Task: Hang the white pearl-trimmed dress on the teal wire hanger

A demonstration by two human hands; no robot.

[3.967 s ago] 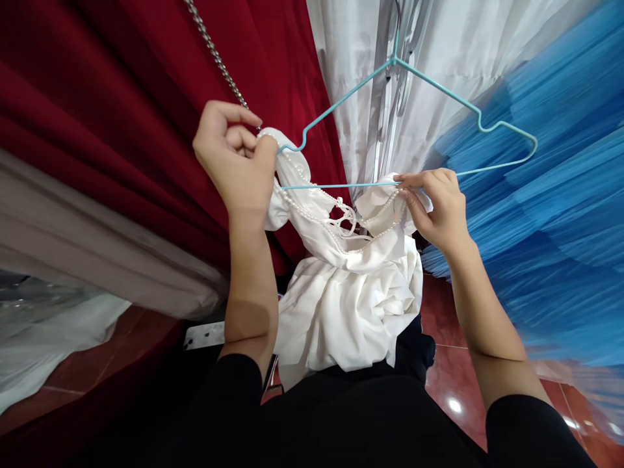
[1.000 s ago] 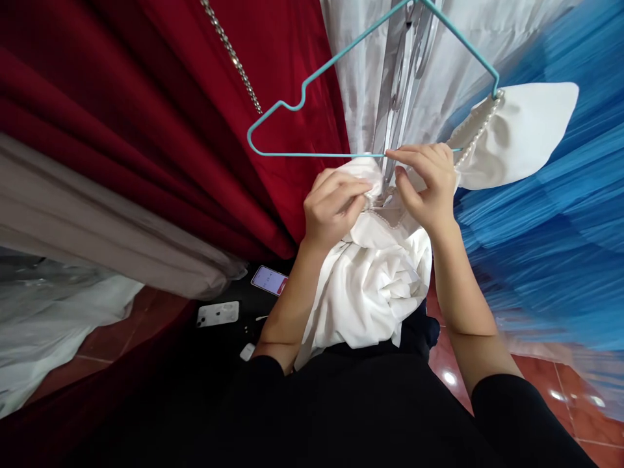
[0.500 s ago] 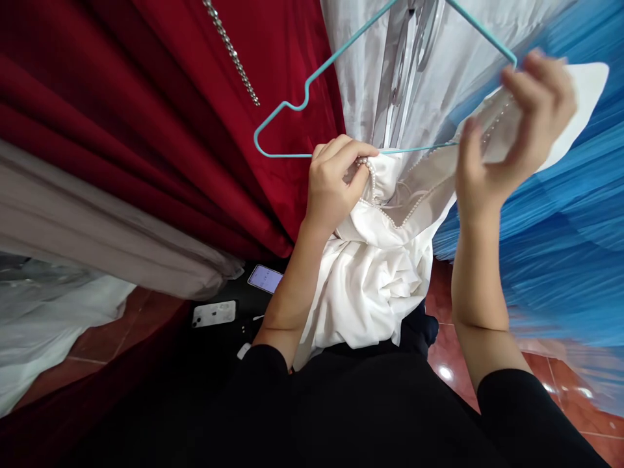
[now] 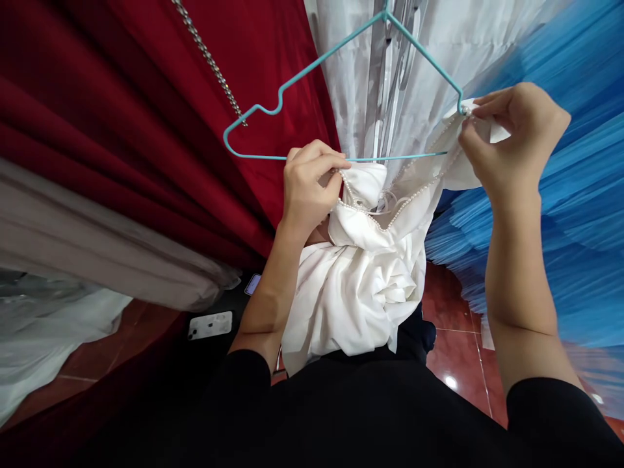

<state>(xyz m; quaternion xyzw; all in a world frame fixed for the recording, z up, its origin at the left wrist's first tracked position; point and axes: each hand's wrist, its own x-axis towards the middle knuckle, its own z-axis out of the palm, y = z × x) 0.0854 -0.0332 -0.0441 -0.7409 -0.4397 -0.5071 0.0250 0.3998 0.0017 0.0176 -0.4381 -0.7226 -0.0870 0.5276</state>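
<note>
A white dress (image 4: 358,286) with a pearl-beaded neckline spreads over my lap and rises toward a light-blue wire hanger (image 4: 331,58). My left hand (image 4: 312,182) pinches the dress's beaded edge on the left, its fingers lying against the hanger's bottom bar. At the hanger's right shoulder, my right hand (image 4: 517,140) grips the beaded white strap between thumb and fingers. That strap covers the hanger's right end. The hanger's left end is bare, and its hook runs out of view at the top.
Red fabric (image 4: 234,182) hangs on the left with a rhinestone strip (image 4: 209,62) before it. White cloth (image 4: 341,78) hangs ahead, and blue tulle (image 4: 580,214) on the right. A white phone (image 4: 210,325) and another phone (image 4: 252,285) lie low on the left.
My right hand has gone from spread fingers to a pinch on the beaded strap, which now sits at the hanger's right end. Hanger and left hand have shifted left in view.
</note>
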